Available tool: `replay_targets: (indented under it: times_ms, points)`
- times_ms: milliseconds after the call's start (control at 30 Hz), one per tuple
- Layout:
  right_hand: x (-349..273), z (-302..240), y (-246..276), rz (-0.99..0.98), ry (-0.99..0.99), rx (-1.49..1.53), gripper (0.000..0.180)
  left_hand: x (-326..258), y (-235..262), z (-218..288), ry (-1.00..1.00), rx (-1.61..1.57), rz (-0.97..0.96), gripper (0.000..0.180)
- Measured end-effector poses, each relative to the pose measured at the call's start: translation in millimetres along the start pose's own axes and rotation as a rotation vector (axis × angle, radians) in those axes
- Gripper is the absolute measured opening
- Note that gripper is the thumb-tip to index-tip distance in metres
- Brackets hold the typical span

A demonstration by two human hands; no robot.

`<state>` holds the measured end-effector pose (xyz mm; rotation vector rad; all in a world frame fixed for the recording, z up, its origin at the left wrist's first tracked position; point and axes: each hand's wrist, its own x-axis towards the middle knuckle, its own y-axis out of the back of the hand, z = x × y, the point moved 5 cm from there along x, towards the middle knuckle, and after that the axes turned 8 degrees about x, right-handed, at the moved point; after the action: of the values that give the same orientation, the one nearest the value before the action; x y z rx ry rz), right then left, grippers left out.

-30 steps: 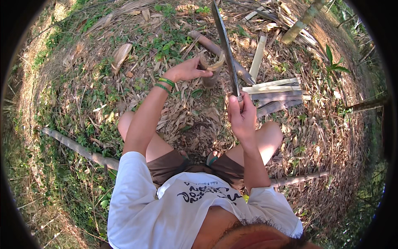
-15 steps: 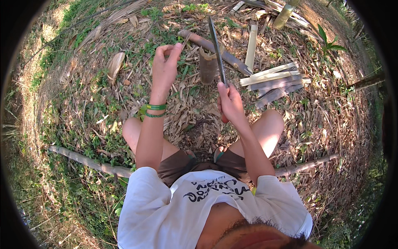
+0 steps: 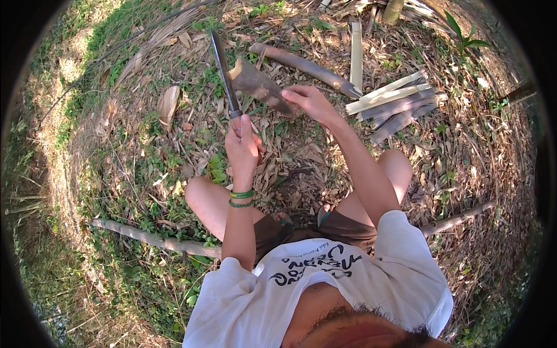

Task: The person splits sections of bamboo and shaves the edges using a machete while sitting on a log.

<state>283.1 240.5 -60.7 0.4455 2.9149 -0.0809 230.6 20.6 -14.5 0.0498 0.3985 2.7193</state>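
In my left hand [image 3: 243,145] is a long machete [image 3: 223,69], its blade pointing up and away to the far left. The fingers wrap its handle. My right hand [image 3: 311,103] pinches the near right end of a short brown-grey bamboo piece [image 3: 258,84]. This piece slants toward the far left, and its pale, broken-edged end comes close to the blade. A longer bamboo length [image 3: 307,66] lies on the ground just beyond it.
Split bamboo strips [image 3: 400,104] are heaped to the right, with a pale strip [image 3: 356,61] lying beyond them. A green-grey post [image 3: 393,10] stands at the far right. A wooden pole [image 3: 156,239] runs crosswise at my hips. Dry leaves cover the ground.
The machete has passed from my right hand to my left. My right hand has taken hold of the bamboo piece, which stood upright and now tilts to the left.
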Motion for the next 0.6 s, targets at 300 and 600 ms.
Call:
replay_targets:
  times_ms: [300, 600]
  points:
    - [81.5, 6.8, -25.1, 0.221, 0.474, -0.309, 0.077, 4.3, 30.1, 11.7, 0.064, 0.072, -0.153, 0.045]
    - [32.4, 39.1, -62.5, 0.451, 0.587, -0.095, 0.033, 41.9, 68.8, 9.3, 0.108, 0.204, -0.361, 0.041]
